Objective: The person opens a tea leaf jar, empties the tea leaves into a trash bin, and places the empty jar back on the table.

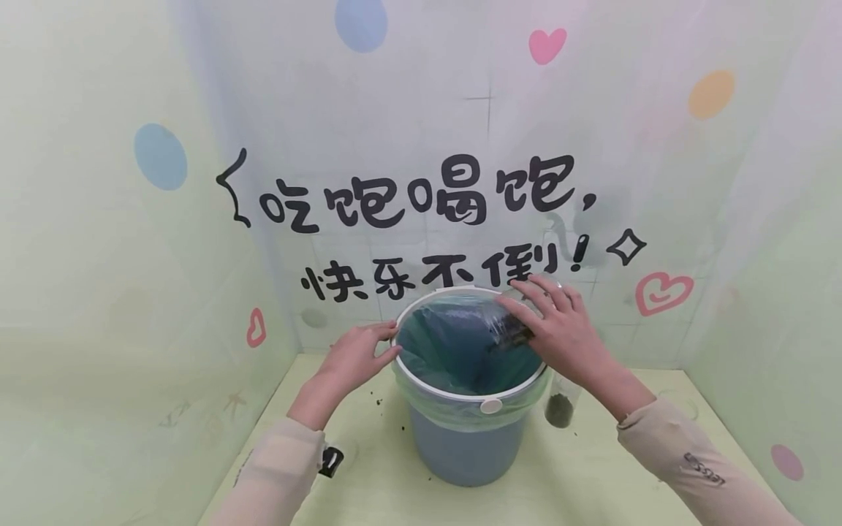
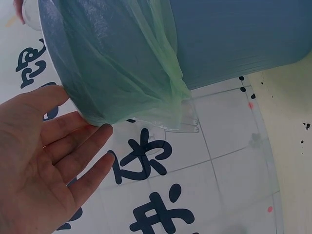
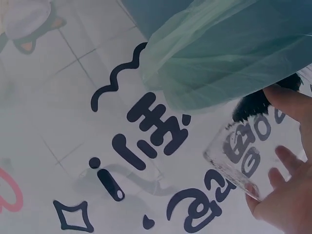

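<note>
A blue-grey bucket (image 1: 463, 449) with a white rim (image 1: 454, 394) stands upright, its inside lined by a translucent green bag (image 1: 434, 351). My left hand (image 1: 349, 358) touches the rim at the left with spread, fairly straight fingers; the left wrist view shows these fingertips (image 2: 105, 131) against the bag-covered edge. At the right side of the opening, my right hand (image 1: 567, 337) holds a clear container (image 3: 231, 153) tilted mouth-down over the bucket. Dark loose material (image 3: 253, 105) lies near its mouth, partly hidden by the bag and hand.
Right of the bucket, behind my right forearm, stands a clear container with dark contents (image 1: 560, 410). A small black object (image 1: 331, 462) lies by my left sleeve. Dark crumbs (image 1: 378, 401) are scattered on the pale table (image 1: 368, 497). A wall with printed lettering (image 1: 454, 190) rises behind.
</note>
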A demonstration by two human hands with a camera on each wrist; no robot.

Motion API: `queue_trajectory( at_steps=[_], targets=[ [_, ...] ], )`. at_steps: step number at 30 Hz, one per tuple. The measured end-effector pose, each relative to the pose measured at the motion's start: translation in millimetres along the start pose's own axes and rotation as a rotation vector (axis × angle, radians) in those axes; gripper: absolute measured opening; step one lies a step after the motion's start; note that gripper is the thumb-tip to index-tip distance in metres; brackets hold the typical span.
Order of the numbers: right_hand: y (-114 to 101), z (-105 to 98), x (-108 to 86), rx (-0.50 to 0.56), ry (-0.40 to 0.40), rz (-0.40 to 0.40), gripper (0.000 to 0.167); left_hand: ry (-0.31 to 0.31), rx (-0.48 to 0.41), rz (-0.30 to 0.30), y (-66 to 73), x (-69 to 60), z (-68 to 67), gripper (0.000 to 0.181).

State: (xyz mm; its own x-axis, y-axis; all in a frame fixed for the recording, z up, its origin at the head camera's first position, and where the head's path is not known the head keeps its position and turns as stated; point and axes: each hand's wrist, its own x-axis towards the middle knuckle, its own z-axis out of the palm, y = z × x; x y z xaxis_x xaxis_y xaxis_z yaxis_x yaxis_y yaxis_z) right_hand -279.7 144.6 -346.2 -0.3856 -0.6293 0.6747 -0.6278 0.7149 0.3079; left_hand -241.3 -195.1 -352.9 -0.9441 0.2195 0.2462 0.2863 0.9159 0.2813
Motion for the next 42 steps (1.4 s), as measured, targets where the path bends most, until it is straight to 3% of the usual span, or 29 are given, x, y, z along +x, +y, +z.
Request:
queue_trajectory(
  at_steps=[14,24,30,42],
  targets=[
    [-3,-3,-4.7,-0.030,-0.096,0.023,0.087,-0.007,-0.015,-0.006,-3.0,-1.8,5.9,0.045],
    [-1,-4,-4.0,-0.052,-0.129,0.016,0.089,-0.005,-0.028,-0.003,-2.7,-2.3,5.3,0.045],
    [0,-4,-2.2,-0.039,-0.110,0.013,0.092,-0.007,-0.024,-0.007,-2.7,-1.5,5.3,0.045],
    [0,-13,12.2,-0.097,-0.133,-0.019,0.077,-0.006,-0.018,-0.003,-1.8,2.4,0.8,0.046]
  ],
)
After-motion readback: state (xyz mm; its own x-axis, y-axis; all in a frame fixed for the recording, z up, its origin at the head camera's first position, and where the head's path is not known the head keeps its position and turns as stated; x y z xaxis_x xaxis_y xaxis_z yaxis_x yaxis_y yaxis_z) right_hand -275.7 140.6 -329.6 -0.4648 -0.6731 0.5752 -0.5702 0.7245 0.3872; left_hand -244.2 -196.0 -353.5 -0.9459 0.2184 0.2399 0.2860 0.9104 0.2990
